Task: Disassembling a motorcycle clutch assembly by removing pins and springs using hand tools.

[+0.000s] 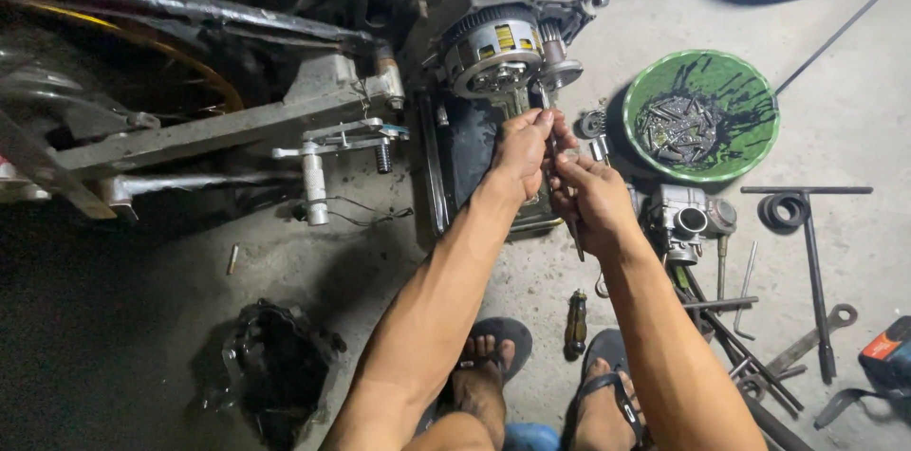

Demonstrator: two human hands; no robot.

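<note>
My left hand [520,149] and my right hand [590,197] meet just below the open side of a motorcycle engine [498,53], where a round toothed rotor shows. Both hands are closed around a thin dark metal tool [575,240] whose lower end sticks out under my right hand. Its upper end points up toward the engine. A black drain tray [467,157] sits on the floor under the engine, behind my hands.
A green bowl [750,143] of oily bolts stands to the right. A carburettor [688,219], a T-handle wrench [814,252], spanners [750,347] and a screwdriver [575,323] lie on the concrete. An engine cover [275,370] rests bottom left. The motorcycle frame and footpeg [313,185] fill the left.
</note>
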